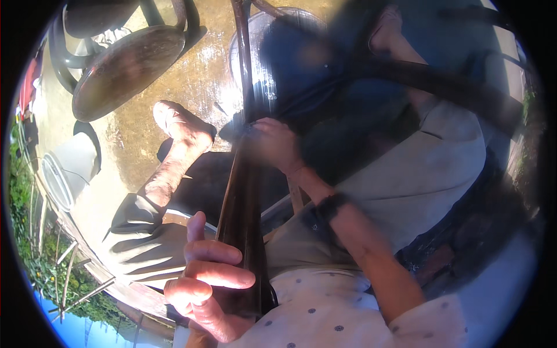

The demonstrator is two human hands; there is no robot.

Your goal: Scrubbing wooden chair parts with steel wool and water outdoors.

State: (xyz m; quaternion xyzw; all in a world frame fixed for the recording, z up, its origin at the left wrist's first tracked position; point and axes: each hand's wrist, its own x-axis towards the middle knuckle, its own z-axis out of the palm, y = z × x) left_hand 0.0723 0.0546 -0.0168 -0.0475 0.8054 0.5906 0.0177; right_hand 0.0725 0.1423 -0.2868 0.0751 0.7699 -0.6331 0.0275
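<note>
- Dark long stick (242,191), thin and brownish, runs from the lower middle of the view up to the top edge, crossing over the person's lap; it is the largest thing in hand, though its upper part is blurred
- concrete floor (197,81), wet-looking and sunlit, fills the upper left; the person's bare foot (180,124) rests on it, just left of the stick
- pale trousers (418,168) cover the raised knee on the right; the other trouser leg lies lower left, rolled up above the shin
- dark round seat (125,69) of a plastic chair stands on the floor at the upper left, well apart from both hands
- metal basin (258,49), round and shiny, sits on the floor at the top centre, partly behind the stick and a blurred dark shape
- white bucket (64,168) stands at the left edge, beside green plants
- white dotted shirt (325,313) shows at the bottom edge
- left hand (206,284) is closed around the stick's lower end, fingers curled over it, thumb up along it
- right hand (275,142) grips the stick higher up, near the foot; the grip is blurred but the fingers wrap the shaft; the two hands are well apart along it
- dark wristband (331,206) sits on the right forearm
</note>
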